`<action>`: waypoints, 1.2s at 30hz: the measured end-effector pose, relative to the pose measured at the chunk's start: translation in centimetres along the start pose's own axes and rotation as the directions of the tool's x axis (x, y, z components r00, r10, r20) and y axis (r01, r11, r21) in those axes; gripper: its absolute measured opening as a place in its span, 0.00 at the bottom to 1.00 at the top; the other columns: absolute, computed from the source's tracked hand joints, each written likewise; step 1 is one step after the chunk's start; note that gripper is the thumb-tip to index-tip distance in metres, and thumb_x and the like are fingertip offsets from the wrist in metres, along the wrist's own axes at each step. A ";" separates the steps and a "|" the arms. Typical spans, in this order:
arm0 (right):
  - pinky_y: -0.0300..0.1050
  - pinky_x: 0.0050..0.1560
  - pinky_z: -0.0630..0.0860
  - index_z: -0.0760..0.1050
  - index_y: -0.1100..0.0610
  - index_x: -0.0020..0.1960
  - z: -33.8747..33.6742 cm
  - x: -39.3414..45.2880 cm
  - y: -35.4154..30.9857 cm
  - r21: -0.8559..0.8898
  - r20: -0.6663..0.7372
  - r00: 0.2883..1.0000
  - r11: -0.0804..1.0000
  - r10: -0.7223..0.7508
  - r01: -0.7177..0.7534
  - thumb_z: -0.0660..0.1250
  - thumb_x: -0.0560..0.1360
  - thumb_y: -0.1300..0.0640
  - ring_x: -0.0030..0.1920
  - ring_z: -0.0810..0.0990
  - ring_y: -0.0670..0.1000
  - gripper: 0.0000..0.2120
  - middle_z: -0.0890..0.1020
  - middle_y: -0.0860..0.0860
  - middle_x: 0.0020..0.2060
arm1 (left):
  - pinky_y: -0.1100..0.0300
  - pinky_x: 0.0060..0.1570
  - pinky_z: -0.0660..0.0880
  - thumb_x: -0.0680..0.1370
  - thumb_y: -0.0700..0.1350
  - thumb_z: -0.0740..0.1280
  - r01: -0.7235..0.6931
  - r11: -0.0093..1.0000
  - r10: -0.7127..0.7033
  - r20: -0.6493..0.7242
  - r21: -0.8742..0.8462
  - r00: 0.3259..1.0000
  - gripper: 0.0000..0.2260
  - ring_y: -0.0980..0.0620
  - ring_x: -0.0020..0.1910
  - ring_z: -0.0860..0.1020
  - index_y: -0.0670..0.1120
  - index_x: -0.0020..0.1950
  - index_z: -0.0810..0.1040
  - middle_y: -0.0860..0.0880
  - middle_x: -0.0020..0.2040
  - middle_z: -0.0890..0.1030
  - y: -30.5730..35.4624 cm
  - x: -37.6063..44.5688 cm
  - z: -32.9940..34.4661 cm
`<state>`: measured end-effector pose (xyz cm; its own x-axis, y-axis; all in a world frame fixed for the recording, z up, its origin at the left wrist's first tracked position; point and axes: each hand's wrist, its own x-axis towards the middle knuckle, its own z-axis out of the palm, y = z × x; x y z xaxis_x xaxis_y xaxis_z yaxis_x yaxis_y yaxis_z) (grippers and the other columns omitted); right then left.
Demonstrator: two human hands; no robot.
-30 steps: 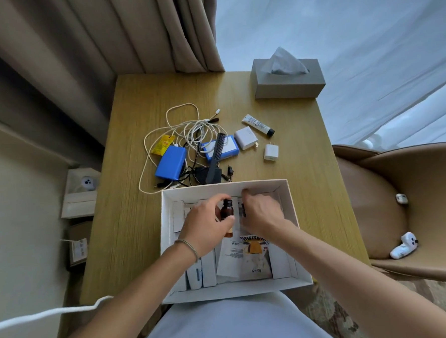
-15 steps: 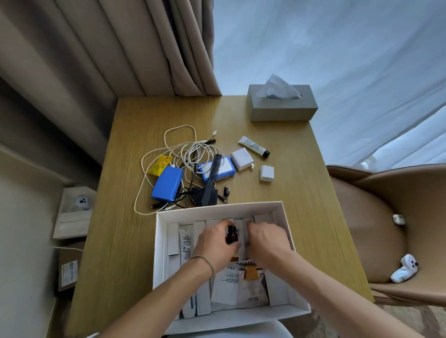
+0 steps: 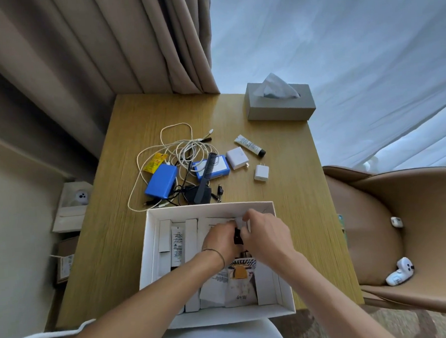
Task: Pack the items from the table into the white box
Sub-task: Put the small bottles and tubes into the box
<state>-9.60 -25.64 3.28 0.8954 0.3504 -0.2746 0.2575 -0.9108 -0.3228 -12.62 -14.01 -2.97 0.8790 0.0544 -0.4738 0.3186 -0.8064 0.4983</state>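
Matt wood-grain table (image 3: 292,206), probably cardboard white box (image 3: 152,220).

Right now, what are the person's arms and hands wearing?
Both arms are bare, with no sleeves in view. The left hand has a thin bracelet looped round its wrist; what it is made of is too small to tell. The right hand wears nothing visible: no ring, watch or glove shows.

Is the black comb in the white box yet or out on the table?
Out. The black comb lies across the blue items beyond the white box.
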 end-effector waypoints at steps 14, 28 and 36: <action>0.43 0.35 0.71 0.75 0.47 0.61 -1.8 1.1 -0.7 0.204 -0.061 0.998 0.979 -0.003 0.015 0.61 0.78 0.50 0.38 0.78 0.48 0.13 0.81 0.44 0.39 | 0.57 0.44 0.80 0.78 0.50 0.64 -0.101 0.995 0.102 -0.220 0.015 0.970 0.06 0.54 0.44 0.80 0.57 0.54 0.78 0.56 0.47 0.81 0.2 -3.8 -3.4; 0.44 0.32 0.76 0.81 0.47 0.53 -6.8 8.4 -0.9 0.292 -0.134 0.989 0.956 0.061 -0.019 0.63 0.78 0.53 0.32 0.79 0.47 0.09 0.82 0.46 0.35 | 0.58 0.37 0.71 0.79 0.48 0.64 -0.021 0.996 0.054 -0.383 0.089 0.922 0.04 0.51 0.41 0.77 0.53 0.51 0.78 0.54 0.41 0.79 -0.9 2.0 -13.5; 0.42 0.31 0.73 0.81 0.49 0.54 -5.6 12.2 1.3 0.244 -0.086 0.993 0.968 0.082 -0.059 0.64 0.78 0.53 0.35 0.78 0.46 0.09 0.82 0.46 0.39 | 0.54 0.43 0.74 0.79 0.47 0.64 0.145 0.973 -0.091 -0.275 0.182 0.957 0.09 0.44 0.50 0.79 0.51 0.59 0.74 0.48 0.54 0.81 -3.0 8.2 -13.0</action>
<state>3.73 -23.76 4.54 0.9415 0.2542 -0.2214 0.1076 -0.8491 -0.5172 -1.77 -3.55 1.10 0.9099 0.2875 -0.2992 0.3724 -0.8837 0.2836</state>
